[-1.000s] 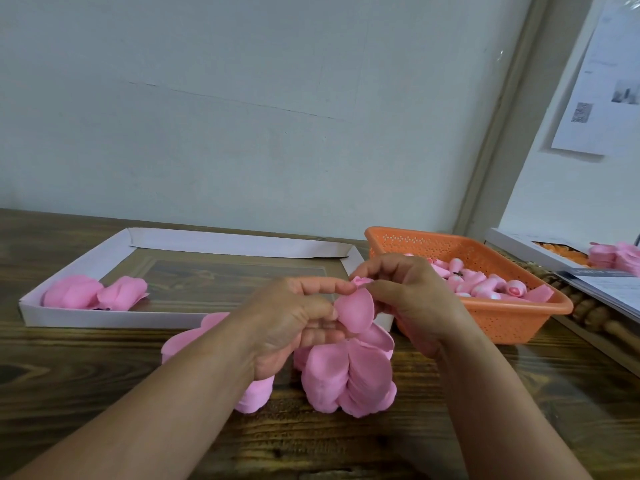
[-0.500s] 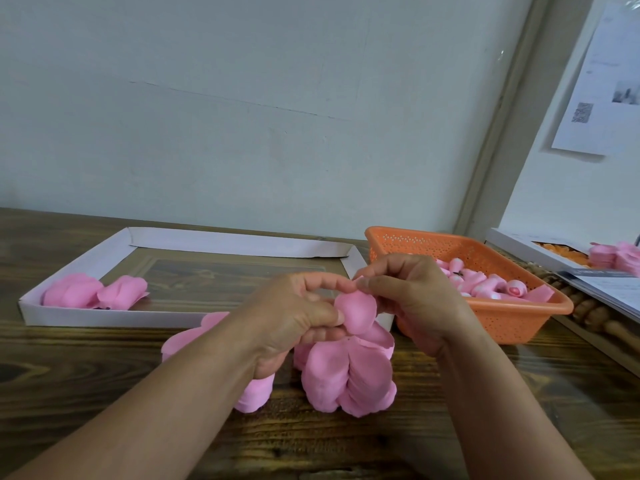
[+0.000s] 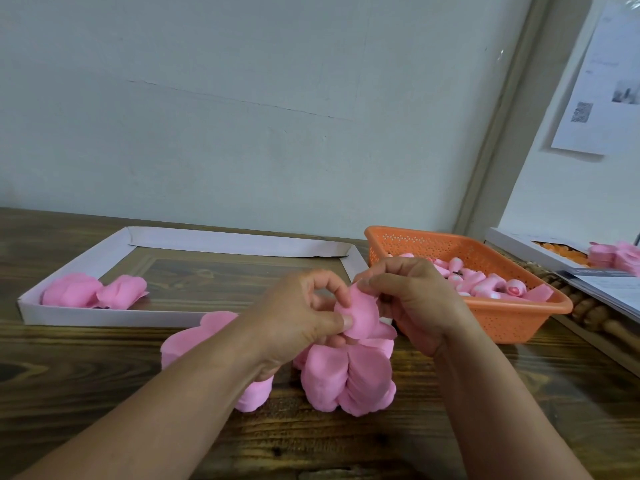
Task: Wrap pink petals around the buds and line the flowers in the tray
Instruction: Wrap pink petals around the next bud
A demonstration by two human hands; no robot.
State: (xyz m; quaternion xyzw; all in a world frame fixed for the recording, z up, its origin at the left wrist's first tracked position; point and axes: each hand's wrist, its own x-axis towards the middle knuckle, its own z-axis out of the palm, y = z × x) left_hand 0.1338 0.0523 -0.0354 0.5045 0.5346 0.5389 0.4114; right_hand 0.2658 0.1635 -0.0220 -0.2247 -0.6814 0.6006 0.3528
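At the centre of the frame a single pink petal is held upright between both hands, its long axis running roughly from top to bottom, with the rounded broad face turned toward the camera. The left hand is closed on the petal's lower left edge, the thumb pressed against the face and the fingers curled over behind it. The right hand is pinched on the petal's upper edge, thumb and forefinger tips together on it. Whether a bud sits behind the petal cannot be told.

Just below the hands, a stack of loose pink petals lies on the wooden counter, fanned downward toward the lower edge of the frame; a second pile is partly hidden under the left forearm.

At the left, two finished flowers are laid side by side in the white tray's lower left corner. At the right, buds are heaped in an orange basket.
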